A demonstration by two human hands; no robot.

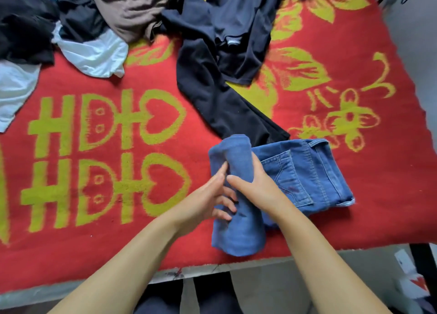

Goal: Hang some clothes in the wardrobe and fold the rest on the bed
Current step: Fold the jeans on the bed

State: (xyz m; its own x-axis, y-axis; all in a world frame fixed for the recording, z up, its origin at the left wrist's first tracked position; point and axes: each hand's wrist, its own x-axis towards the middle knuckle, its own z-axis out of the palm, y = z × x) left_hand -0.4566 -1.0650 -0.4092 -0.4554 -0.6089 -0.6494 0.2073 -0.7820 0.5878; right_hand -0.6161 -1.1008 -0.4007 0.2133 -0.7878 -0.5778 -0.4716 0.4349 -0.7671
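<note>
Loose white and dark clothes [89, 29] are piled left of and beyond the jeans [300, 169]. Jeans' rolled pale-blue leg is pinched by the left hand [212, 197], curled fingers; gripped over by the right hand [255, 183]. Waist with stitched pocket lies flat on the red blanket [378, 195].

You are looking at a red blanket [354, 219] with yellow-green flowers and heart characters, lying across the whole scene. Its near edge is sitting along a grey ledge [236, 267]. At near right, white packaging [412, 278] is showing below it.
</note>
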